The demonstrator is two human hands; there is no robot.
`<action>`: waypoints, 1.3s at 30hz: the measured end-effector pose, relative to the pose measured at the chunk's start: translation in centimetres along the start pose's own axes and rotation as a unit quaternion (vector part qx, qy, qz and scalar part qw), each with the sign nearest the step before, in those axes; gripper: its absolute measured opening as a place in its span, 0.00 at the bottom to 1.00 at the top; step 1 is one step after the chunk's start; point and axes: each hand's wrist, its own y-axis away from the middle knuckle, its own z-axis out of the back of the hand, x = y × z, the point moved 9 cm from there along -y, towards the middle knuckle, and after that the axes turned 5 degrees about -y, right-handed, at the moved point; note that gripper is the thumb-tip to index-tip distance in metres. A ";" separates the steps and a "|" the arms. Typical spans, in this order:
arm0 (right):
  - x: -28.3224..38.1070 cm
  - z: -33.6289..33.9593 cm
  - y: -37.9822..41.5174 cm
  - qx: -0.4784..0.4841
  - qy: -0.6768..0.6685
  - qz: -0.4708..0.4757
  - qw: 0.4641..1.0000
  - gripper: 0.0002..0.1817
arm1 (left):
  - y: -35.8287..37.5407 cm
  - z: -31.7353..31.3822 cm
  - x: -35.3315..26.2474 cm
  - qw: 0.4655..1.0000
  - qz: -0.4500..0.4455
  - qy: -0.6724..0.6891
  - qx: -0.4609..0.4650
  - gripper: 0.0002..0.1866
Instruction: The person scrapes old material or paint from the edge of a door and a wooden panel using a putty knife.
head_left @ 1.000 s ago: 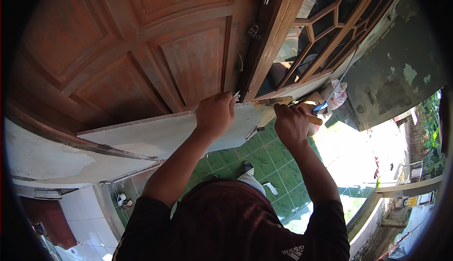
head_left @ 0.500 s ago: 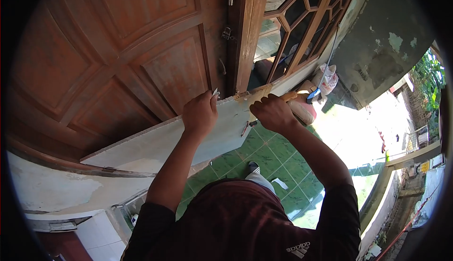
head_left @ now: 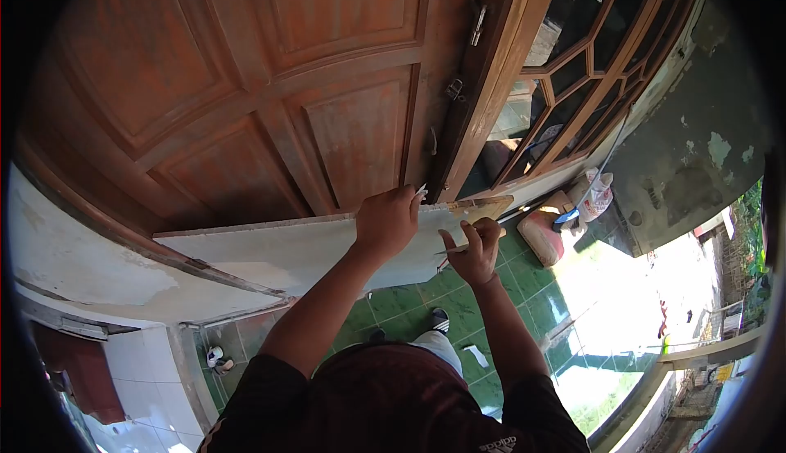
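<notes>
A long whitish board (head_left: 319,244) stretches across the doorway, with bare wood (head_left: 485,206) at its right end. My left hand (head_left: 386,222) is closed over the board's upper edge, and a small pale, metallic-looking piece (head_left: 422,192) sticks out past its fingertips. Beside the board's right end is my right hand (head_left: 475,254), thumb raised and fingers curled around a tool. A thin pointed blade (head_left: 450,251) pokes out to the left from this hand; the fingers hide the tool's handle.
A brown panelled door (head_left: 352,138) with a latch (head_left: 454,88) rises behind the board. To its right are a framed window (head_left: 589,52), a filled sack (head_left: 542,236) and a blue brush head (head_left: 566,216). Green tiles (head_left: 426,291) cover the floor, where a white scrap (head_left: 476,355) lies.
My right hand has drawn back from the board's end and turned; the orange-brown handle seen before is now hidden and a blade shows. My left hand stays closed at the upper edge. The view has shifted.
</notes>
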 end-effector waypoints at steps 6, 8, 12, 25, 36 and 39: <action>-1.5 0.2 -0.8 -0.061 0.011 -0.029 0.998 0.30 | 0.2 0.5 -0.4 1.000 -0.003 0.014 -0.018 0.13; -1.8 -0.2 -0.4 -0.078 0.005 -0.010 0.997 0.30 | 0.3 0.6 -0.4 1.000 -0.003 0.008 -0.027 0.12; -1.6 -1.0 -0.2 -0.084 -0.001 0.072 0.994 0.29 | 0.2 1.1 -0.8 0.999 -0.004 -0.016 -0.028 0.11; -2.2 -1.0 1.1 -0.009 -0.062 0.005 0.998 0.20 | 0.3 0.9 -0.8 0.998 -0.027 0.017 -0.054 0.09; -1.7 -0.1 6.3 0.124 -0.126 -0.072 0.982 0.30 | 4.2 1.6 -3.7 0.934 -0.326 -0.056 -0.136 0.15; -1.9 0.4 7.6 0.084 -0.157 -0.153 0.972 0.26 | 5.6 -0.1 -3.6 0.891 -0.429 -0.105 -0.106 0.17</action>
